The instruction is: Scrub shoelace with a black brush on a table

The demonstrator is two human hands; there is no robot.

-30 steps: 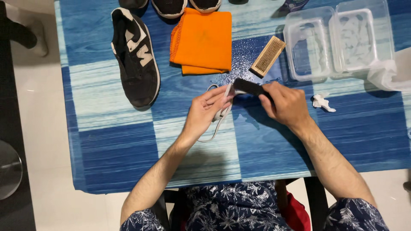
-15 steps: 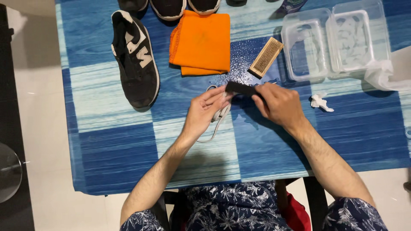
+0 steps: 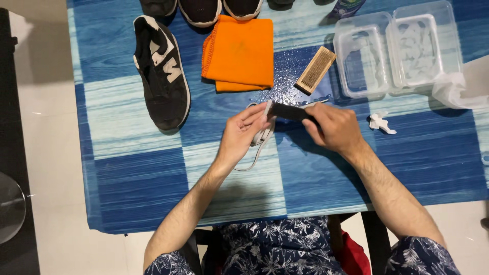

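Over the middle of the blue checked table point(image 3: 127, 183), my right hand point(image 3: 333, 127) grips a flat black insole-like piece point(image 3: 288, 111). My left hand point(image 3: 242, 133) pinches its pale left end, fingers closed on it. Beneath my left hand lies a looped white shoelace point(image 3: 254, 155). A black sneaker with white markings point(image 3: 162, 71) lies on its side to the left. A folded orange cloth point(image 3: 239, 53) rests just beyond my hands, with a wooden brush point(image 3: 316, 70) to its right on a wet patch.
Two clear plastic tubs point(image 3: 397, 48) stand at the back right, one with white stuff inside. A crumpled white wrapper point(image 3: 461, 86) and a small white scrap point(image 3: 381, 123) lie at the right. More shoes point(image 3: 201, 7) line the far edge. White floor lies left of the table.
Both hands and the black piece have stayed nearly in place; my left fingers have shifted slightly along its left end.
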